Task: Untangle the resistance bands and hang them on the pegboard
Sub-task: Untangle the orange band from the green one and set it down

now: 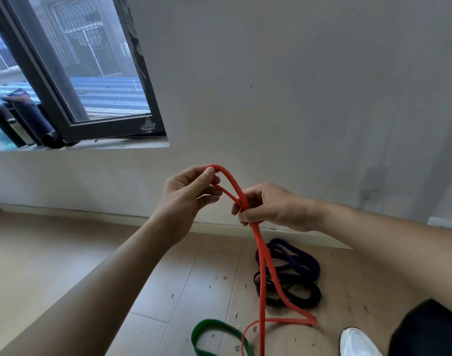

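Note:
A red resistance band (262, 255) hangs from both hands down to the wooden floor. My left hand (187, 194) pinches the top loop of the band between thumb and fingers. My right hand (268, 206) grips both strands just below, where they cross. On the floor lie a purple band (294, 258) and a black band (302, 294), coiled together, and a green band (214, 330) at the bottom edge. No pegboard is in view.
A plain grey wall (296, 98) faces me, with a dark-framed window (73, 73) at the upper left. A white shoe (355, 341) and a dark trouser leg (430, 330) stand at the lower right. Small debris is scattered on the floorboards.

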